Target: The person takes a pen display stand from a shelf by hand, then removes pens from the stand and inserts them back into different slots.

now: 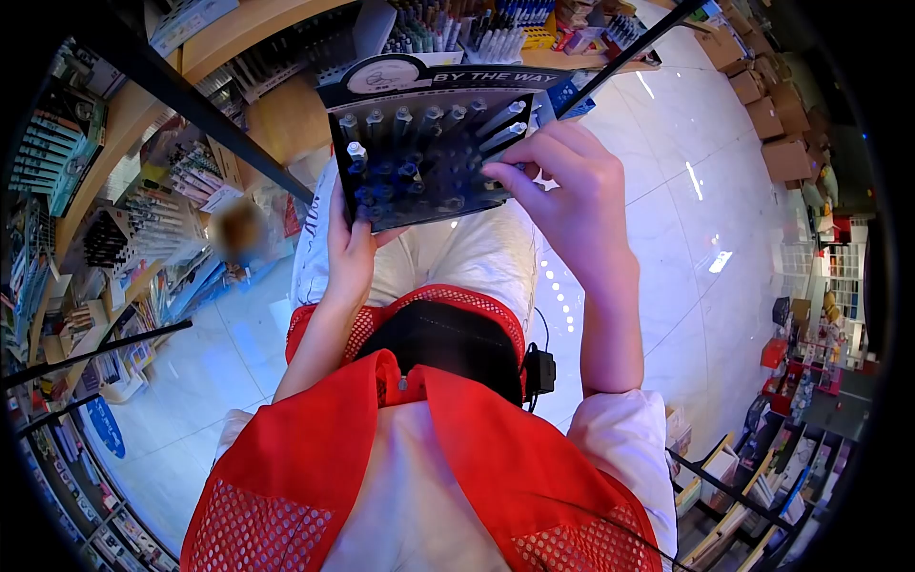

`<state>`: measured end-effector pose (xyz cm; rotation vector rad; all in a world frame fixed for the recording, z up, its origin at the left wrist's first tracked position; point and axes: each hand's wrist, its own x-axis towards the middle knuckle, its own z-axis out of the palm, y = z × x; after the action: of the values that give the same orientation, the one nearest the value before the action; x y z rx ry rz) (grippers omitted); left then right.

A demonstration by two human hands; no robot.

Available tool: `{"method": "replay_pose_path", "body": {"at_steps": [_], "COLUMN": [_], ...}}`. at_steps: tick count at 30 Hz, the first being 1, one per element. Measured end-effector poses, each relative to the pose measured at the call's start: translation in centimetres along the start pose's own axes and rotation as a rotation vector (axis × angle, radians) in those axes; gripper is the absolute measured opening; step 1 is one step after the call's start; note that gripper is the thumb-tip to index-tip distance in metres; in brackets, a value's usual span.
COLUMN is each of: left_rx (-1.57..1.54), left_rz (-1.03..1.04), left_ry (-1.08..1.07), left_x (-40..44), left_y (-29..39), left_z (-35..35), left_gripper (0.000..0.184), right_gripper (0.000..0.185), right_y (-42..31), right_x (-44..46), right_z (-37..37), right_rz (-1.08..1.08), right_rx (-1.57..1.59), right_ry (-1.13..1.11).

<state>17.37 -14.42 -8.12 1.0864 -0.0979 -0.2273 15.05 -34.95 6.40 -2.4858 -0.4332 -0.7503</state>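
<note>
A black pen display box [419,157] with "BY THE WAY" on its header is held over my lap, its inside facing up. Several dark pens [402,119] with pale ends stand in rows in its holes. My left hand [353,243] grips the box's lower left corner, thumb on the front edge and fingers underneath. Above the box's right side, my right hand [567,181] has its thumb and index finger pinched close together. What lies between those fingertips is hidden. Beside them, a couple of white-ended pens [505,133] lean at a slant.
A curved wooden shelf [276,119] with racks of pens [419,29] stands in front and to the left. Black poles [210,119] cross the view. Cardboard boxes [786,157] are stacked at the far right on the tiled floor [677,248]. More stocked shelves [753,486] stand lower right.
</note>
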Motion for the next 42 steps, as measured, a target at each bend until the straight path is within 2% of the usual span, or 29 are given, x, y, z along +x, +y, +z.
{"method": "replay_pose_path", "body": {"at_steps": [3,9,12,21,27,30,33,36,42], "left_rx": [0.005,-0.006,-0.033,-0.035,-0.013,-0.079,-0.093,-0.086,0.020], "left_rz": [-0.032,-0.082,-0.078,-0.036,-0.095,-0.086,-0.085,-0.106,-0.081], "left_ry": [0.040,0.068,0.071,0.067,0.015,-0.024,-0.088,-0.072,-0.032], "left_x": [-0.1,-0.2,-0.4,-0.5,-0.3,-0.4,-0.3,-0.4,-0.4], "left_y": [0.4,0.0,-0.1,-0.2,-0.3,0.0,-0.4,0.1,-0.1], "left_z": [0.2,0.4,0.6,0.5,0.3,0.5,-0.1,0.4,0.3], "left_gripper": [0.055,0.050,0.050,0.054,0.052,0.046,0.041,0.040,0.050], "right_gripper": [0.015,0.016,0.015,0.014,0.014,0.013,0.015,0.015,0.014], "right_y": [0.0,0.2,0.0,0.0,0.1,-0.1,0.2,0.4,0.3], "right_x": [0.4,1.5,2.0,2.1,2.0,2.5,3.3,3.3,3.2], "right_z": [-0.4,-0.6,-0.6,-0.3,-0.7,-0.9,-0.9,0.0,1.0], "right_rz": [-0.046,0.001,0.103,0.212,0.085,0.078,0.075,0.005,0.172], "right_rx": [-0.049,-0.166,-0.192,-0.185,-0.140,-0.032,-0.092,-0.242,-0.291], "right_ry": [-0.034,-0.163,-0.243,-0.439,-0.382,-0.069,0.048,0.034,-0.188]}}
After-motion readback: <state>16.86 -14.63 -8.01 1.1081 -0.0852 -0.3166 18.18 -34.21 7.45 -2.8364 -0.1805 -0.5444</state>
